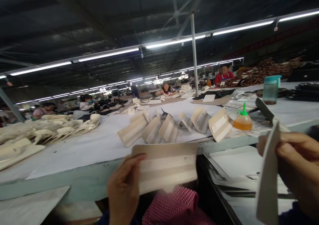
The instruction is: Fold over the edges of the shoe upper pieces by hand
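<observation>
Close in front of me, my left hand (126,185) grips the left edge of a cream panel (169,167) with a grey-beige band across it. At the right, my right hand (299,165) pinches a second pale panel (269,175), seen almost edge-on, between thumb and fingers. Beyond them on the table, several similar folded panels (168,128) stand tilted in a loose row. Next to that row is a squeeze bottle (243,121) with a green nozzle and amber liquid. Under the left panel shows a red checked cloth (179,201).
Piles of cream pieces (57,125) cover the table's left. A jug with a turquoise lid (271,88) stands at the right back. Flat sheets (234,162) are stacked below the table edge (87,175). A metal post (194,55) rises behind; several people work beyond.
</observation>
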Motion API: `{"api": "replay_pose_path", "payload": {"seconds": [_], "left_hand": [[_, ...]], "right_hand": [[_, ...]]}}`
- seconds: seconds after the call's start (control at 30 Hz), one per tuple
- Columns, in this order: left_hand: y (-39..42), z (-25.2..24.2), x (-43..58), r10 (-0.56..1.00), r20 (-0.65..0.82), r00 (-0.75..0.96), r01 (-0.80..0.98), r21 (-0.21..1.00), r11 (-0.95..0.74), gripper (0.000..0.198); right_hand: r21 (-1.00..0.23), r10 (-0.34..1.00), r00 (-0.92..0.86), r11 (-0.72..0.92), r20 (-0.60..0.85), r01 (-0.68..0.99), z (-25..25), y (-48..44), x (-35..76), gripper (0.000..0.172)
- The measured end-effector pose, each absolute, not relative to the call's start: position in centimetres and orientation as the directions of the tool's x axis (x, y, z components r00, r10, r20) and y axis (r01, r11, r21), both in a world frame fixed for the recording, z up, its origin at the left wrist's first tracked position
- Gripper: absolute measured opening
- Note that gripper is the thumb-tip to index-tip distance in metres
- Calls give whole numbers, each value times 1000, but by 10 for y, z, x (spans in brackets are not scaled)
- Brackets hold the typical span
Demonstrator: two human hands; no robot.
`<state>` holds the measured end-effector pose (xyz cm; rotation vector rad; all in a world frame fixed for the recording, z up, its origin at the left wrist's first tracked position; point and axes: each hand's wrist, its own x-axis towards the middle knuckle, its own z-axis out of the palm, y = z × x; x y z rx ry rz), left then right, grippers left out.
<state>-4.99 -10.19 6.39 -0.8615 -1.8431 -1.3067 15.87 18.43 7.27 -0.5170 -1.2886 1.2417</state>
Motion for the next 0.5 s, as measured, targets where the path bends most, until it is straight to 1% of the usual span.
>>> {"api": "replay_pose_path", "payload": {"seconds": [0.03, 0.07, 0.1, 0.17, 0.2, 0.23, 0.27, 0.3, 0.33, 0.4, 0.43, 0.5], "left_hand": [[-90, 62, -44, 217, 845, -489, 871, 461, 168, 20], [-79, 58, -37, 304, 819, -487, 871, 481, 100, 23], [-70, 55, -30, 334, 786, -520, 845, 530, 70, 27], [-58, 45, -15, 308, 752, -582, 802, 593, 67, 31], [-55, 41, -8, 261, 750, -608, 788, 610, 82, 34], [-52, 36, -2, 206, 757, -620, 782, 616, 95, 35], [-50, 33, 2, 146, 767, -624, 781, 616, 105, 36], [-49, 31, 5, 102, 777, -621, 783, 612, 110, 35], [-49, 30, 6, 92, 782, -617, 787, 608, 108, 34], [-48, 31, 4, 163, 777, -609, 793, 603, 87, 34], [-49, 33, 2, 212, 769, -602, 795, 602, 74, 37], [-49, 35, -3, 256, 766, -590, 801, 595, 66, 45]], "right_hand": [[-859, 860, -220, 370, 461, -353, 71, 180, 155, 45], [-838, 806, -263, 450, 530, -310, 70, 175, 151, 36], [-786, 713, -332, 557, 618, -268, 70, 169, 145, 26], [-590, 425, -488, 766, 762, -254, 71, 156, 133, 7], [-497, 290, -546, 821, 786, -280, 72, 149, 127, 4], [-433, 201, -567, 847, 799, -310, 72, 142, 122, 6], [-395, 148, -579, 858, 802, -328, 72, 137, 117, 8], [-372, 120, -581, 865, 805, -337, 72, 132, 114, 10], [-358, 108, -579, 871, 808, -337, 70, 129, 113, 11], [-336, 87, -600, 887, 796, -317, 63, 125, 113, 13], [-326, 89, -607, 899, 790, -292, 60, 125, 114, 14], [-332, 144, -595, 917, 790, -220, 56, 123, 117, 21]]}}
